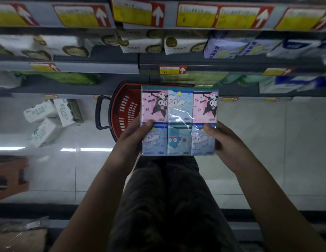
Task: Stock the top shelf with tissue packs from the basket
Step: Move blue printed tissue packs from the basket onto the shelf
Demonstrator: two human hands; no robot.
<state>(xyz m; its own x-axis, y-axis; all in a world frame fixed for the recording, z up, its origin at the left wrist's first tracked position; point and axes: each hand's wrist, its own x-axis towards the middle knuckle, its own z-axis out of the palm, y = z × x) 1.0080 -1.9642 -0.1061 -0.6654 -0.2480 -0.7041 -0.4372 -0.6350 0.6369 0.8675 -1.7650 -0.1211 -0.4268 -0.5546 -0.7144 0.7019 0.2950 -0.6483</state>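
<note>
The shelving (85, 67) fills the wall ahead, its tiers lined with white, lilac and green wrapped paper goods and fronted by yellow price tags (172, 70) with white arrows. Below it runs a pale tiled floor (258, 142), and the person's dark trousers (167, 197) stand close to the rack. A red basket (125, 110) with a black handle sits on the floor at the foot of the shelves, just past the feet. Held up above it, level and face-up, is the tissue pack (179, 120), a clear-wrapped block of six pink and blue cartoon packets. The left hand (131, 137) grips its lower left edge and the right hand (226, 144) its lower right, each thumb pressed flat on the front; the other fingers are tucked behind, out of sight. Off to the left, three white packs (49, 119) lie tumbled on the tiles, and an orange stool (11, 177) stands at the edge.
</note>
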